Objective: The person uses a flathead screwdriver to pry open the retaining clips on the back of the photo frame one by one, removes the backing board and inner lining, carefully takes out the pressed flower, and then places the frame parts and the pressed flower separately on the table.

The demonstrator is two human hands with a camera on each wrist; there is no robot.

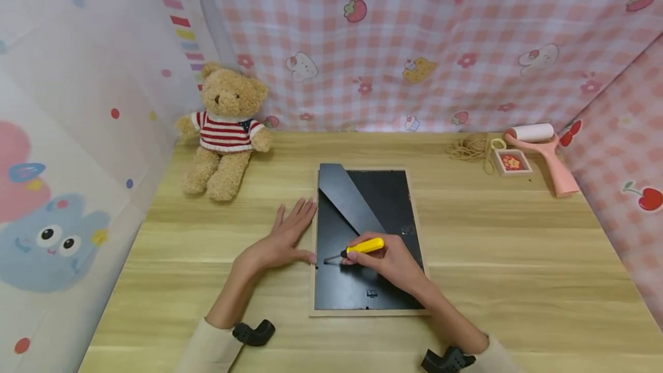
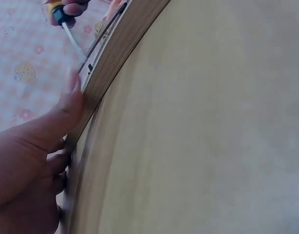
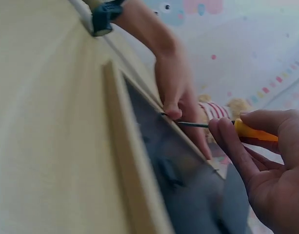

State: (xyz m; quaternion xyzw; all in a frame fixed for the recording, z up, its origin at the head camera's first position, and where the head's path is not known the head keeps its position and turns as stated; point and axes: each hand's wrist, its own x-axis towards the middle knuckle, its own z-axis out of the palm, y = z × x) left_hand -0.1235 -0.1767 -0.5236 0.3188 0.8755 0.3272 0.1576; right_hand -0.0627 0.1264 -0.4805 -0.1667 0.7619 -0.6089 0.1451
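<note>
A picture frame (image 1: 366,312) lies face down on the table, its black backing board (image 1: 339,288) facing up. From its top left corner a dark stand leg (image 1: 344,191) slants across the board. My right hand (image 1: 397,262) grips a yellow-handled screwdriver (image 1: 370,245), the shaft pointing left. In the head view the screwdriver's tip is near the frame's left edge, close to a small dark tab (image 2: 90,68). Against that same edge rests my left hand (image 1: 282,244), fingers spread and thumb by the rim. The wooden side (image 2: 121,51) shows beside that thumb in the left wrist view.
A teddy bear (image 1: 226,131) in a striped sweater sits at the back left. Toward the back right lie a bundle of twine (image 1: 468,147), a small framed star picture (image 1: 513,163) and a pink-handled lint roller (image 1: 556,168). Patterned curtains (image 1: 331,45) hang behind the table.
</note>
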